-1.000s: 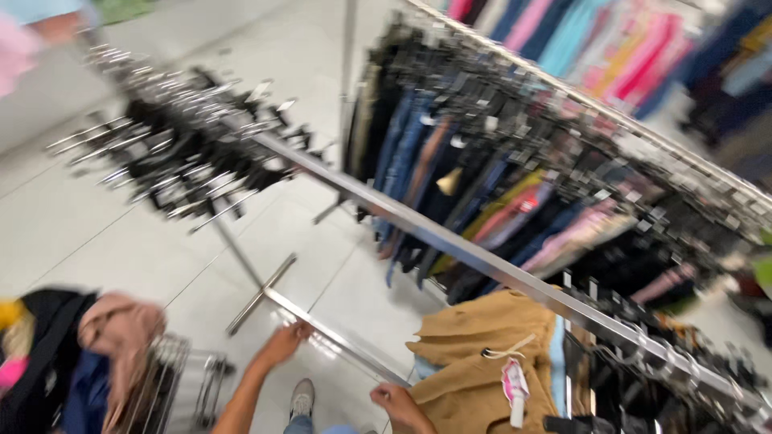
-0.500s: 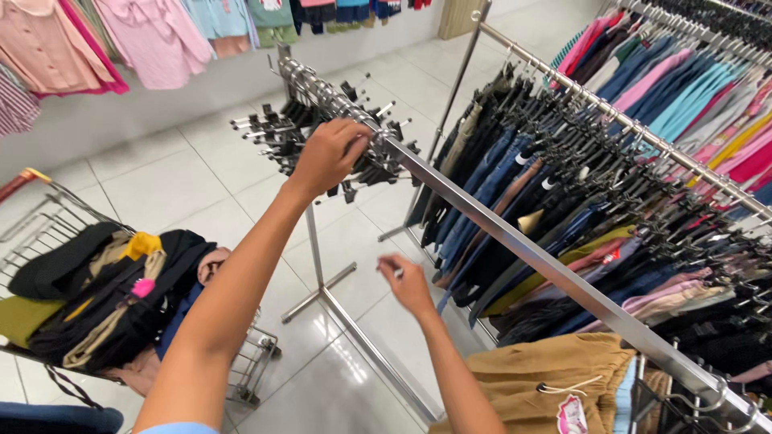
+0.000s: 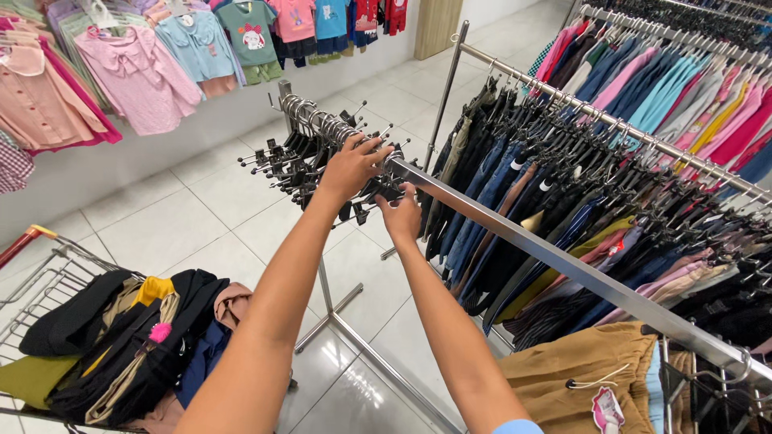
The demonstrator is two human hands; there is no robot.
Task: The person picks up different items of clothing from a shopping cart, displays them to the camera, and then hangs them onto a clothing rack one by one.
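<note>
- Black clip hangers (image 3: 310, 157) hang bunched at the far end of a steel rail (image 3: 563, 269), which serves as the landmark here; they are empty of clothes.
- Left hand (image 3: 350, 167) lies on top of the bunch, just beside the rail's end, fingers (image 3: 371, 149) curled down over the hanger hooks in a loose grasp.
- Right hand (image 3: 402, 215) sits right under the rail, at the near edge of the bunch, fingers bent around one hanger; whether the grip is fully closed cannot be told.
- Both forearms reach up to the rail from the bottom of the view, left arm on the left of it.
- Beyond the rail, a second rack (image 3: 643, 137) carries dark trousers, jeans and pink and blue tops.
- Under the rail's near end lies a tan garment (image 3: 587, 374) with a pink tag.
- Left of the rail, well apart, a shopping cart (image 3: 48, 273) holds piled dark clothes (image 3: 137, 337).
- Children's tops (image 3: 185, 56) hang along the wall behind the rail's far end.
</note>
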